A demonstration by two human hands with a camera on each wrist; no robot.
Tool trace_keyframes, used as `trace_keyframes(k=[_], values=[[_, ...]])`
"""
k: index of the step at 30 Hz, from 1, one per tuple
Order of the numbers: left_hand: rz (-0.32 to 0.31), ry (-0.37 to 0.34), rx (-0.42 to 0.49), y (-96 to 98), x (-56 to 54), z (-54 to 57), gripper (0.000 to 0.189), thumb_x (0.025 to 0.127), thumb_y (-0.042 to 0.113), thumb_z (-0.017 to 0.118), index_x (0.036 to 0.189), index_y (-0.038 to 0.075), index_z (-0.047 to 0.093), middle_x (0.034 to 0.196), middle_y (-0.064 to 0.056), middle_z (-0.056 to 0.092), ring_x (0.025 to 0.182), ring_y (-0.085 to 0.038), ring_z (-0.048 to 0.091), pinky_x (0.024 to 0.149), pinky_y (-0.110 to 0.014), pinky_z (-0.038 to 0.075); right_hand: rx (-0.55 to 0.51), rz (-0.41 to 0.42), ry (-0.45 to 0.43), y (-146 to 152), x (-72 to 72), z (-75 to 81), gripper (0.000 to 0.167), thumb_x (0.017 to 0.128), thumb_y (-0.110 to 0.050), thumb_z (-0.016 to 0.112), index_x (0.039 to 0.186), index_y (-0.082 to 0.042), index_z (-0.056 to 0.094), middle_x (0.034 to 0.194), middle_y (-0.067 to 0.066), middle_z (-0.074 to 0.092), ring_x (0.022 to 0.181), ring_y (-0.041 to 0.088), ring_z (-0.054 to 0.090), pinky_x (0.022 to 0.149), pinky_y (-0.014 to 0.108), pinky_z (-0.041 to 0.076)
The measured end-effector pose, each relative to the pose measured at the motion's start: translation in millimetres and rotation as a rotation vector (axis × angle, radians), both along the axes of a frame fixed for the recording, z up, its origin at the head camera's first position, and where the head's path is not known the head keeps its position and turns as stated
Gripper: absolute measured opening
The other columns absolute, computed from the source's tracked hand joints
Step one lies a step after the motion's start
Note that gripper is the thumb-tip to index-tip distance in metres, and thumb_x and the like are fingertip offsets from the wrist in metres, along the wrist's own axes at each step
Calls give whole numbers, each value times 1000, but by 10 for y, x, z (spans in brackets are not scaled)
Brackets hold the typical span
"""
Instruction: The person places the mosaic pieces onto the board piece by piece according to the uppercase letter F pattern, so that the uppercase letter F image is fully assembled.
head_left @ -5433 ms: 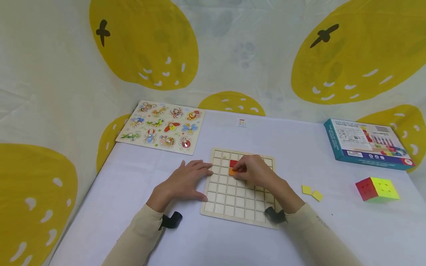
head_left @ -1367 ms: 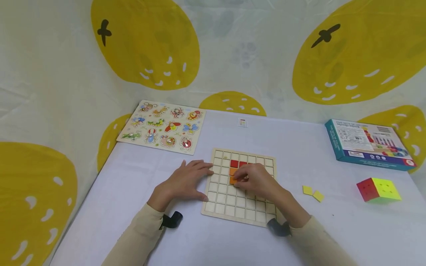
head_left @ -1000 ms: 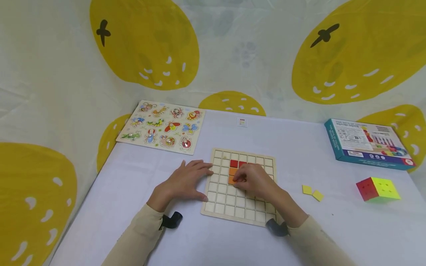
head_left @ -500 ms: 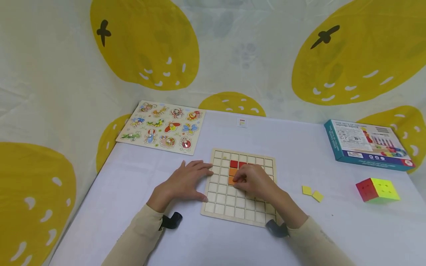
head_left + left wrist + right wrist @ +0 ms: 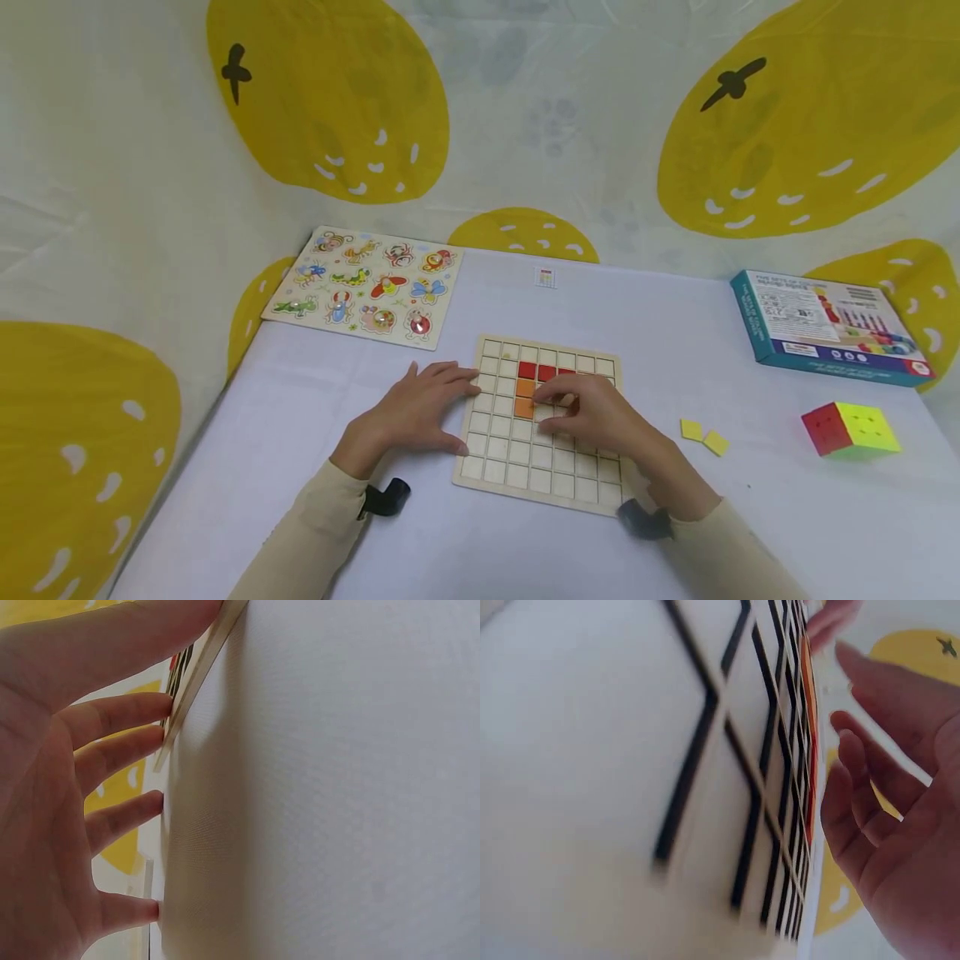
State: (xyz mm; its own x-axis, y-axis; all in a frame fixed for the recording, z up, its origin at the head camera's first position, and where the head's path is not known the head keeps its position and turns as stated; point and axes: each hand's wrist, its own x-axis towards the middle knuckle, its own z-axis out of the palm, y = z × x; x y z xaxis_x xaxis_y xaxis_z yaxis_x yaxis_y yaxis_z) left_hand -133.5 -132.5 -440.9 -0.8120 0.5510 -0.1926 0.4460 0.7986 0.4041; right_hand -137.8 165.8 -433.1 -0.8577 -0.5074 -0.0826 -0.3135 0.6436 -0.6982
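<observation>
A wooden grid board (image 5: 517,475) lies on the white table in the head view. A row of red square tiles (image 5: 546,373) sits in its cells, its right end partly hidden by my right hand. Below the leftmost red one are two orange tiles (image 5: 524,407), one under the other. My right hand (image 5: 596,410) is just right of the orange tiles, thumb and forefinger apart, holding nothing. At the board's left edge rests my left hand (image 5: 420,407), fingers spread. The left wrist view shows its thumb and fingertips against the board's edge (image 5: 199,671).
Two yellow tiles (image 5: 691,429) lie right of the board. Farther right are a speed cube (image 5: 851,428) and a toy box (image 5: 832,327). An insect peg puzzle (image 5: 365,287) lies back left. A small printed card (image 5: 546,277) is behind the board.
A second orange tile now sits below the first. My right hand has let go of it, and its fingers have parted and moved slightly right. The left hand stays still.
</observation>
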Motion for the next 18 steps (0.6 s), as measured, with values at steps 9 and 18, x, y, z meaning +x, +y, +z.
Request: trace_keyframes(k=[9, 18], values=[[1, 5, -3, -1, 10, 9, 81, 73, 54, 87, 143, 25, 58, 162, 10, 43, 156, -25, 32, 121, -74, 20, 37, -94, 80, 555, 142, 117, 41, 78, -29, 89, 115, -20, 74, 116, -4, 73, 101, 21, 60, 79, 28, 55], [6, 0, -6, 5, 10, 18, 80, 73, 53, 87, 143, 25, 59, 162, 9, 43, 156, -25, 32, 121, -74, 21, 136, -192, -5, 1016, 332, 221, 37, 81, -35, 86, 115, -23, 74, 114, -2, 74, 101, 19, 57, 77, 20, 50]])
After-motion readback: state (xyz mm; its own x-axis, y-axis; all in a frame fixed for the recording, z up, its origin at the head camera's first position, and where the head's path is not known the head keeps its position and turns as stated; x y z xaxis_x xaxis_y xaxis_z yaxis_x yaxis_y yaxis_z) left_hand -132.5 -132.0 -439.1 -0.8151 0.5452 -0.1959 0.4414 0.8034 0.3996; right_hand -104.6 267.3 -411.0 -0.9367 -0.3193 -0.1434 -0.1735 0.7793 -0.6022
